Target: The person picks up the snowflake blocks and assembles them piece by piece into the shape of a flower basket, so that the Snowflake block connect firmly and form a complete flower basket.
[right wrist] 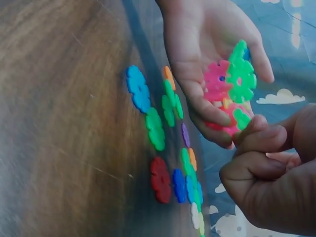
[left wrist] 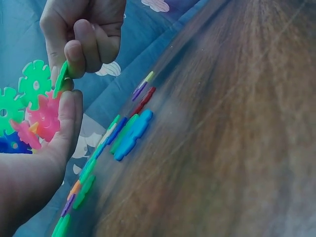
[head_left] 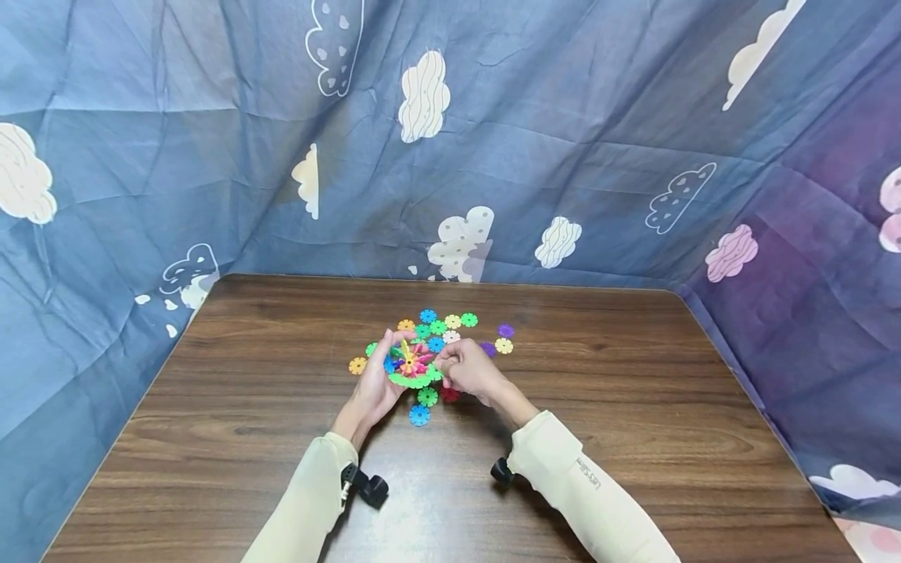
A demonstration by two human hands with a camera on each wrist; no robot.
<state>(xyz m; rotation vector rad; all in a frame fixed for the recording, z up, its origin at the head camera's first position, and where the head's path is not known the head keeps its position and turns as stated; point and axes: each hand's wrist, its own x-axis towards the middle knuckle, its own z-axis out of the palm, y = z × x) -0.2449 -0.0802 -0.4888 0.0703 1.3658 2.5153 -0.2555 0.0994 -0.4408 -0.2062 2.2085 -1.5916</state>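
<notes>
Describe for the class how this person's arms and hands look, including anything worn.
The left sleeve and right sleeve are pale cream; the right one carries small dark lettering. A rounded black device shows beside the first, a similar piece beside the second. The left hand and right hand are ungloved.

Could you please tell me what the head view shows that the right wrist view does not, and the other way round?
Only the head view shows the sleeves and the wrist cameras.

Only the right wrist view shows the dark blue disc lying beside the red disc.

Both show the left grip holding the joined discs, the right grip pinching a green disc, the red disc and the table.
</notes>
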